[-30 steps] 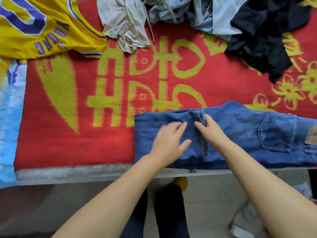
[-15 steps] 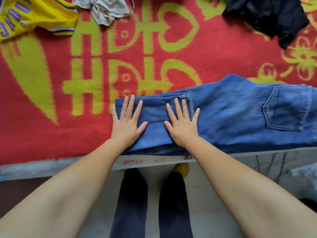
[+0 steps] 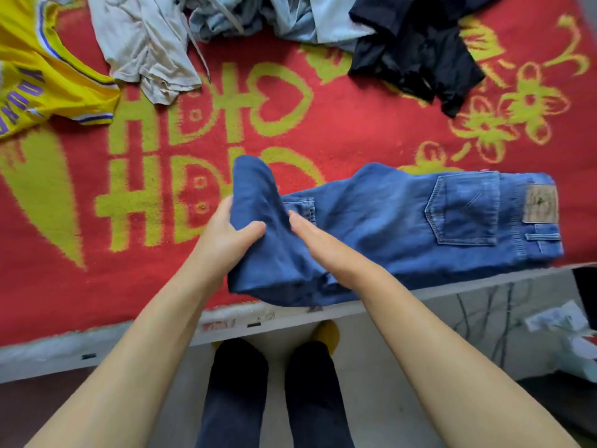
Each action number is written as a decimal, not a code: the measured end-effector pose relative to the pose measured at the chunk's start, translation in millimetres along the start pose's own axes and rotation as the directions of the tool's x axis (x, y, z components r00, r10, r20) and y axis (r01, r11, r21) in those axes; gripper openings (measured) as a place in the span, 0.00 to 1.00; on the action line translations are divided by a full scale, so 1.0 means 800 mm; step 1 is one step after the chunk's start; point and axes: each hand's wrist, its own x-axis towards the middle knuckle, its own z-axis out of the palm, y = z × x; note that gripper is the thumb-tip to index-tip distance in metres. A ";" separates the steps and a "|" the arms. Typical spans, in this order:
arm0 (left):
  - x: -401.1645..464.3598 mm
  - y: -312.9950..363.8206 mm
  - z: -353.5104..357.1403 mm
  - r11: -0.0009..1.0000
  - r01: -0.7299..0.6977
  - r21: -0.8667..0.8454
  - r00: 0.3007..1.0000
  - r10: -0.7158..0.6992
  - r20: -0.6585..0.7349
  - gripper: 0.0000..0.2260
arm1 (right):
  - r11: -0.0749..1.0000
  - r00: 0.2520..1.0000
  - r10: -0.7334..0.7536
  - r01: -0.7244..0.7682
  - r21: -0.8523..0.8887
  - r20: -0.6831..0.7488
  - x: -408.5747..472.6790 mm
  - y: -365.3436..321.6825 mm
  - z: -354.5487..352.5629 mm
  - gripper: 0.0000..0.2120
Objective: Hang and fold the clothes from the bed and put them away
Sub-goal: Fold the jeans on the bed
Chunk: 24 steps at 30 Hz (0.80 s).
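Blue jeans [image 3: 403, 218] lie folded along the near edge of the bed, back pocket and leather patch at the right. My left hand [image 3: 226, 234] grips the folded leg end and lifts it off the bed, thumb on top of the cloth. My right hand [image 3: 318, 240] lies flat with straight fingers on the denim just right of the raised fold, pressing it down. On the far side of the bed lie a yellow jersey [image 3: 38, 76], a beige garment [image 3: 145, 46], light blue clothes [image 3: 284, 17] and a black garment [image 3: 420, 50].
The bed is covered by a red blanket [image 3: 355, 130] with yellow-green patterns. Its pale edge [image 3: 129, 337] runs across the lower view. My legs in dark trousers [image 3: 274, 392] stand on the floor close to it. Crumpled white paper [image 3: 568, 334] lies on the floor at the right.
Both hands were pressing flat on the leg end of the jeans. Now my left hand has gripped that end and raised it, while my right hand stays flat on the denim.
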 end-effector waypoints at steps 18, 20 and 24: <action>0.116 -0.121 0.253 0.147 -0.404 0.903 0.886 0.310 0.346 0.30 | 0.355 0.777 -0.465 -0.275 -0.893 -0.424 -0.014 0.154 -0.242 0.29; 0.121 -0.132 0.255 0.115 -0.427 0.897 0.866 0.340 0.368 0.30 | 0.375 0.828 -0.361 -0.292 -0.880 -0.429 0.007 0.181 -0.240 0.29; 0.126 -0.132 0.263 0.161 -0.388 0.907 0.872 0.382 0.305 0.31 | 0.390 0.864 -0.285 -0.290 -0.874 -0.414 0.029 0.194 -0.256 0.30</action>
